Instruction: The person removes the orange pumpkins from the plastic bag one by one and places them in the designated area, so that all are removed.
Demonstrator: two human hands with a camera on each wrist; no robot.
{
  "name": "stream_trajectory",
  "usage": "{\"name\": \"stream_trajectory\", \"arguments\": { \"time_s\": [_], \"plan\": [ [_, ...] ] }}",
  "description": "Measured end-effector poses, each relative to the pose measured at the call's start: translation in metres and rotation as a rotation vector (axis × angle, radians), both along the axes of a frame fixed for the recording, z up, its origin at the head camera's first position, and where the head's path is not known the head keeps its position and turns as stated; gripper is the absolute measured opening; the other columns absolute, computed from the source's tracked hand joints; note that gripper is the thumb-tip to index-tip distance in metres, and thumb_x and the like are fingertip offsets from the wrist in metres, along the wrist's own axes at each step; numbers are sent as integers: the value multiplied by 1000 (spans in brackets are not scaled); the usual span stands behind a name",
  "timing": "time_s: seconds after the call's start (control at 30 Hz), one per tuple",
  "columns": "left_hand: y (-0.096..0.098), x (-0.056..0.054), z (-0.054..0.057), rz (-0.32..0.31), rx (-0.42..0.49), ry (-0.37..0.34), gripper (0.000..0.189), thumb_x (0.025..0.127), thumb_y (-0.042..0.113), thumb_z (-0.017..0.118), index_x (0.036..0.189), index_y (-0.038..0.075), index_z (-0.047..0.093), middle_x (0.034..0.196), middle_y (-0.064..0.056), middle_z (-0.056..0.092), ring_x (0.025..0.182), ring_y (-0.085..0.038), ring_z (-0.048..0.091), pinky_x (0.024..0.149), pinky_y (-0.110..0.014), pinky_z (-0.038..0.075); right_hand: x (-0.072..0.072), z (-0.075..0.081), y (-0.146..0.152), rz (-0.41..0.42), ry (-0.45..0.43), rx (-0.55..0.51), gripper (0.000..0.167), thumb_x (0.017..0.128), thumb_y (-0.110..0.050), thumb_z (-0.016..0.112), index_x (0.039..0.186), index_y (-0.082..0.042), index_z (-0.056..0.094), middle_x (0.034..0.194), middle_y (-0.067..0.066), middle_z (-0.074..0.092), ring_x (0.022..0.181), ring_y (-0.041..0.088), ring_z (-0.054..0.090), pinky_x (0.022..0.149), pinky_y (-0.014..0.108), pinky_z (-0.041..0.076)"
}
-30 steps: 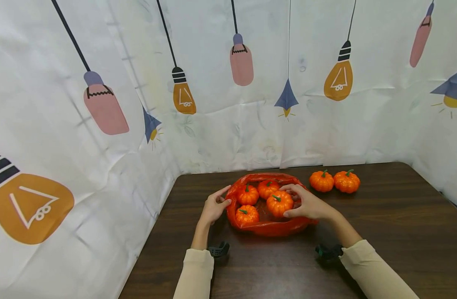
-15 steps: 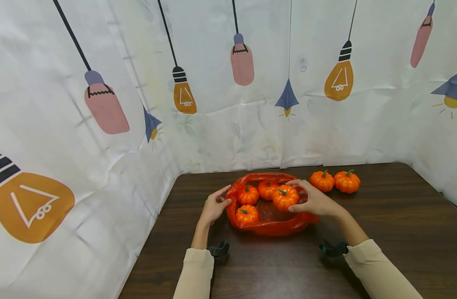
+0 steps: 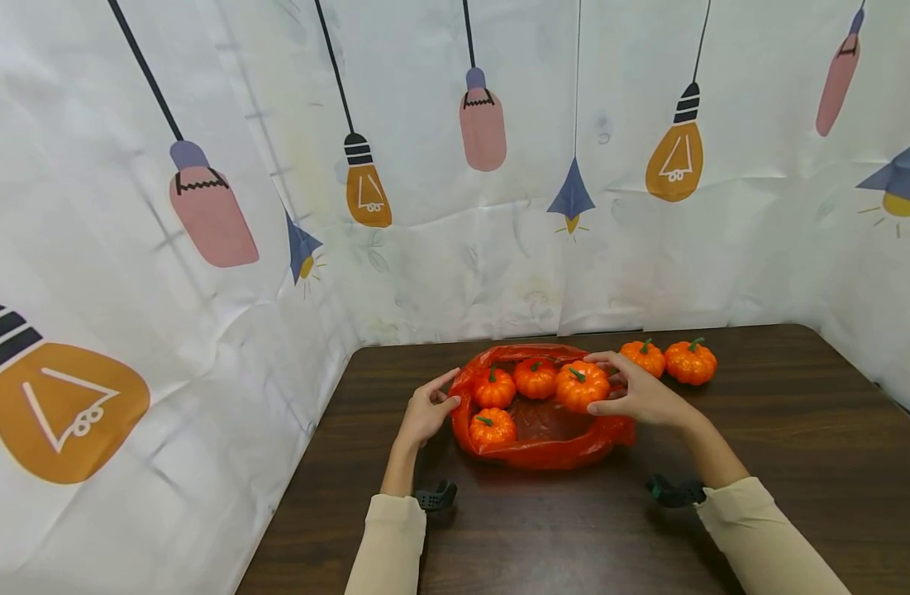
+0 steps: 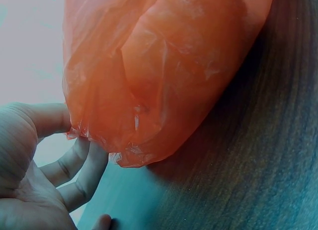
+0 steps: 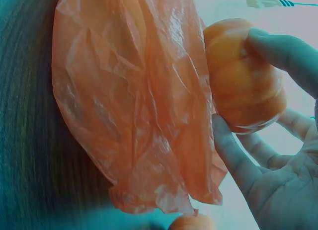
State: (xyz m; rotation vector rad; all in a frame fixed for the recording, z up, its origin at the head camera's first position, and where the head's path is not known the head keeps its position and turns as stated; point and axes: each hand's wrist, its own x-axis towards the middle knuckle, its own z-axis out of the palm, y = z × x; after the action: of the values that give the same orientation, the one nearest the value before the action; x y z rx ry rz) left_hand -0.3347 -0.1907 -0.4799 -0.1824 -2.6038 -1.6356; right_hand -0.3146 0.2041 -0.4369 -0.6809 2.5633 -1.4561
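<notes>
An orange mini pumpkin [image 3: 583,386] is held between the thumb and fingers of my right hand [image 3: 638,392], raised over the right side of an open red plastic bag [image 3: 551,454]. In the right wrist view the held pumpkin [image 5: 243,76] is beside the bag's upper edge. My left hand [image 3: 427,413] pinches the bag's left edge; in the left wrist view its fingers [image 4: 82,180] meet the crumpled plastic [image 4: 134,140]. Inside the bag lie three more pumpkins: one at the front left [image 3: 493,427], one behind it [image 3: 493,387] and one at the back [image 3: 535,378].
Two more pumpkins sit side by side on the dark wooden table [image 3: 544,529], just right of the bag: a nearer one [image 3: 643,357] partly behind my right hand and an outer one [image 3: 691,362]. A white curtain [image 3: 440,273] printed with lamps hangs along the back and sides.
My right hand has moved right and slightly away from me with the pumpkin, up from the bag's middle. My left hand has stayed at the bag's left edge.
</notes>
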Motion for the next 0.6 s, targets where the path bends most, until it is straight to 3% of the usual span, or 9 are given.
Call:
{"name": "stream_trajectory", "arguments": {
  "time_s": [0.3,0.6],
  "plan": [
    [0,0,0,5,20,-1,49,96,8,70,142,22,63,83,-10,57,65,-16,46,55,-25,39,3,3,12,-35,-2,-11,74,89,-29,81,150,-14,41,141,20,49,120,36,59,94,38,54],
    [0,0,2,8,15,3,50,95,6,70,141,25,64,84,-8,57,65,-15,46,56,-24,40,4,9,28,-55,-54,-71,77,92,-25,78,154,-13,35,150,27,33,124,44,55,86,35,57]
  ]
}}
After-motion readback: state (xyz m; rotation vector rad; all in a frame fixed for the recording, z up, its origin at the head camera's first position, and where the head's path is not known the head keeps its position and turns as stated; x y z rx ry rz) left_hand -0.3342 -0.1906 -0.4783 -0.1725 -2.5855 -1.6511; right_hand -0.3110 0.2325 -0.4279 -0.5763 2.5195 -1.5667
